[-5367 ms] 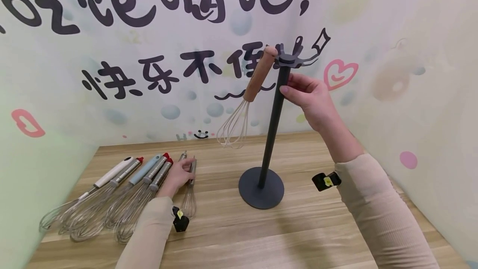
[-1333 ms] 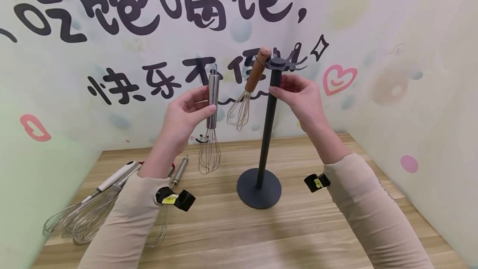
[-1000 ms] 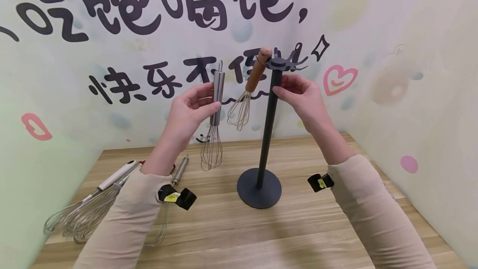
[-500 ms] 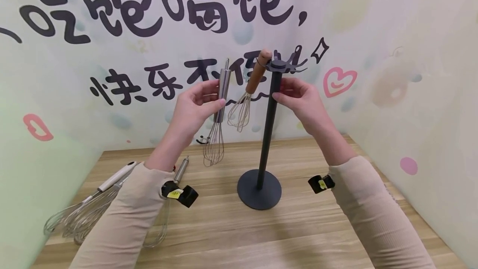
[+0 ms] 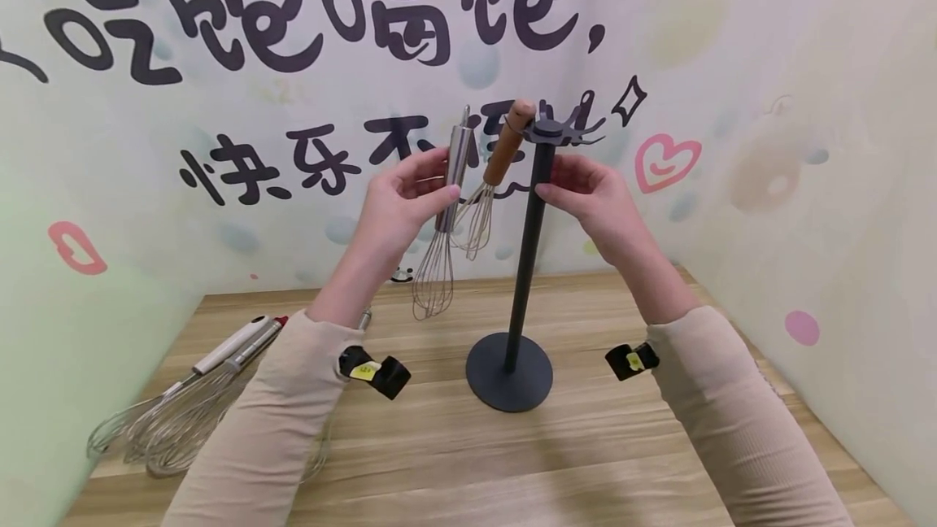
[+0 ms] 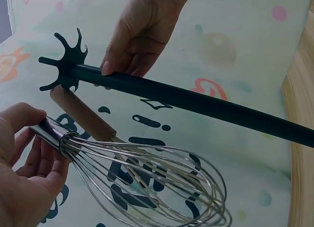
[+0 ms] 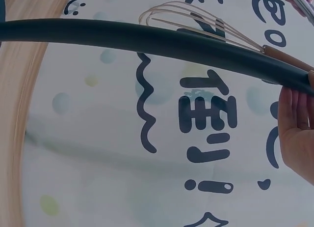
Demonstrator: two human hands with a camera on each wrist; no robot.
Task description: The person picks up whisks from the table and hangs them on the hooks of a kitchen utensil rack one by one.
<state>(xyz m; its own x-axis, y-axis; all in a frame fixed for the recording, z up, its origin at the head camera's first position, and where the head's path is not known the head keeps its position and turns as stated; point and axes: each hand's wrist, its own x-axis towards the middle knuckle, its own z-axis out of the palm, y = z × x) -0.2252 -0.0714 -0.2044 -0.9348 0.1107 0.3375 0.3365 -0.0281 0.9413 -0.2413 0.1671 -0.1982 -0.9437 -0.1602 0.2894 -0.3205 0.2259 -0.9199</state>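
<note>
In the head view my left hand [image 5: 398, 200] pinches a small whisk [image 5: 458, 161] by its steel handle, thumb in front. The whisk hangs in the air with its wires down and its end loop up, left of a dark metal rack [image 5: 523, 291]. My right hand [image 5: 596, 198] grips the rack's pole just below its crown of hooks [image 5: 562, 133]. From a left-side hook hangs a whisk with a wooden handle [image 5: 503, 154]. In the left wrist view the steel whisk [image 6: 64, 138] overlaps the wooden one [image 6: 86, 114]; whether they touch I cannot tell.
Several larger whisks [image 5: 193, 413] lie side by side on the wooden table [image 5: 439, 470] at the left, partly hidden by my left sleeve [image 5: 271, 429]. The rack's round base [image 5: 490, 385] stands on the table. A printed wall [image 5: 256, 267] rises behind.
Since the oldest frame, my left hand has lifted the small steel whisk off the table. Over the last second it has carried it rightward, closer to the rack. My right hand keeps hold of the pole.
</note>
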